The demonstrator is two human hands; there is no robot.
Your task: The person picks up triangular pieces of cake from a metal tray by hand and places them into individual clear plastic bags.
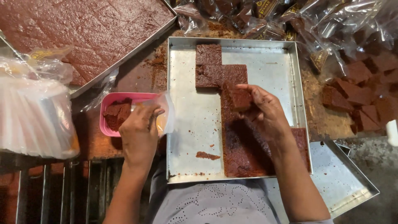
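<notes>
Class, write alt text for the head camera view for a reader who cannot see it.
The right hand lifts a brown cake square from a metal tray of cut slabs, while the left hand holds a small clear bag beside a pink tub of crumbs.

Metal tray is set at centre, w/ cut cake slab lying in its right half & a crumb left of that. A cake square is held above the slab by the right hand. Left of tray, a small tub w/ cake scraps is placed; the left hand w/ plastic bag is between them. Uncut cake tray lies behind-left, stacked bags far left, wrapped pieces right.
</notes>
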